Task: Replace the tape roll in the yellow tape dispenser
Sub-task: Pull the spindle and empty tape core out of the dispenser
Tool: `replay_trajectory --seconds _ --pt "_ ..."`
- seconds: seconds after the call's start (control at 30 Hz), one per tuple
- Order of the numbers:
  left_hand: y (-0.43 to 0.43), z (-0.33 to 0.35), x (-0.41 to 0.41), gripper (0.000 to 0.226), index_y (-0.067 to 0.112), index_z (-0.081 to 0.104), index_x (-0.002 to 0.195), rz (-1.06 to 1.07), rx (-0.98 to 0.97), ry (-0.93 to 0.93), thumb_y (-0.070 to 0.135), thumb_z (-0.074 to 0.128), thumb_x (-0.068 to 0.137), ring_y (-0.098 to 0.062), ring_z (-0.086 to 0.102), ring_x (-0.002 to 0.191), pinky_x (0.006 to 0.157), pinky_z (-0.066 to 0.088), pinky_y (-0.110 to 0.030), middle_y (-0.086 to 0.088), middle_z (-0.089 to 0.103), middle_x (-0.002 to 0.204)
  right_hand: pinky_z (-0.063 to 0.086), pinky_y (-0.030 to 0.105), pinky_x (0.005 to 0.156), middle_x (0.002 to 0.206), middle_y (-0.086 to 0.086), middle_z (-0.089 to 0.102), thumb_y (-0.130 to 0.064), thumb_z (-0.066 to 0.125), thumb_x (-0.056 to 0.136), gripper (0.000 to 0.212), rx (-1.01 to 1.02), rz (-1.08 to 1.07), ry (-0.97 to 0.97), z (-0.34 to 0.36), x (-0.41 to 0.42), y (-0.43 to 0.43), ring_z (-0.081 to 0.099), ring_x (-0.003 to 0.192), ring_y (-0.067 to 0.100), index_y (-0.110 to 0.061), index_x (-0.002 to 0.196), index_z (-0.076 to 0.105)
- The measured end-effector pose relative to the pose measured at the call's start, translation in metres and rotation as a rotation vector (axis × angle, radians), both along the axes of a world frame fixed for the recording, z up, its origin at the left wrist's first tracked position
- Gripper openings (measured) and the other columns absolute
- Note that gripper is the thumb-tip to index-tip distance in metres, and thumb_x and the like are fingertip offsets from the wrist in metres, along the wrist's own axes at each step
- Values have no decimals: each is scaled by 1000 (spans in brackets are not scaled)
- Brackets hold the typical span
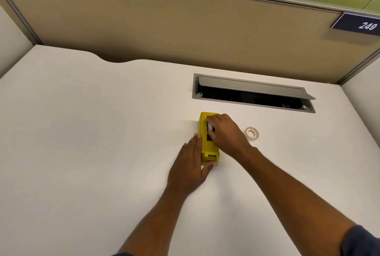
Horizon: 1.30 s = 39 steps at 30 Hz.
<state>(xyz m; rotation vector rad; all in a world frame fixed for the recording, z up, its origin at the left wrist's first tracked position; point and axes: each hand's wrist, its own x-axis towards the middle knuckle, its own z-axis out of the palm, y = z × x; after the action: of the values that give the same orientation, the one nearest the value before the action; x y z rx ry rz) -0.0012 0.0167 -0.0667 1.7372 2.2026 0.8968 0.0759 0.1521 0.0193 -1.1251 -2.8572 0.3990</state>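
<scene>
The yellow tape dispenser [205, 144] stands on the white desk [92, 132], its cutter end toward me. My left hand [190, 165] lies flat against its left side, thumb hooked around the near end, bracing it. My right hand [225, 132] reaches into the top opening, fingers pinched on a white tape roll [210, 127] seated in the slot; only a sliver of the roll shows. A second, pale tape roll [251, 132] lies flat on the desk to the right of my right hand.
A grey cable hatch [253, 93] with its lid tilted open is set into the desk just behind the dispenser. A tan partition [164, 25] closes the back, with a blue "249" sign [358, 25] at the right.
</scene>
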Motion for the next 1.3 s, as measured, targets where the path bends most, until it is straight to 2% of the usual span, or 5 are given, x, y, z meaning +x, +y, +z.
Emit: replay_trajectory --seconds 0.27,0.97,1.3 --pt "0 -1 1 83 12 18 149 9 -6 -3 64 40 89 -22 32 140 115 28 -35 -10 31 154 38 37 105 141 12 49 -28 52 95 46 -60 -9 -15 2 0 1 45 128 30 -8 136 44" --pt "0 -2 2 82 16 13 149 18 -4 -1 66 39 89 -21 32 140 114 23 -31 -7 29 155 39 37 104 141 11 50 -27 55 94 46 -86 9 24 7 5 3 46 128 29 -10 135 46" --pt "-1 1 2 82 16 14 149 33 5 -15 67 37 88 -24 37 137 111 35 -37 -8 32 154 41 36 101 138 11 53 -26 57 93 44 -77 -11 114 11 7 -2 49 124 27 -9 132 48"
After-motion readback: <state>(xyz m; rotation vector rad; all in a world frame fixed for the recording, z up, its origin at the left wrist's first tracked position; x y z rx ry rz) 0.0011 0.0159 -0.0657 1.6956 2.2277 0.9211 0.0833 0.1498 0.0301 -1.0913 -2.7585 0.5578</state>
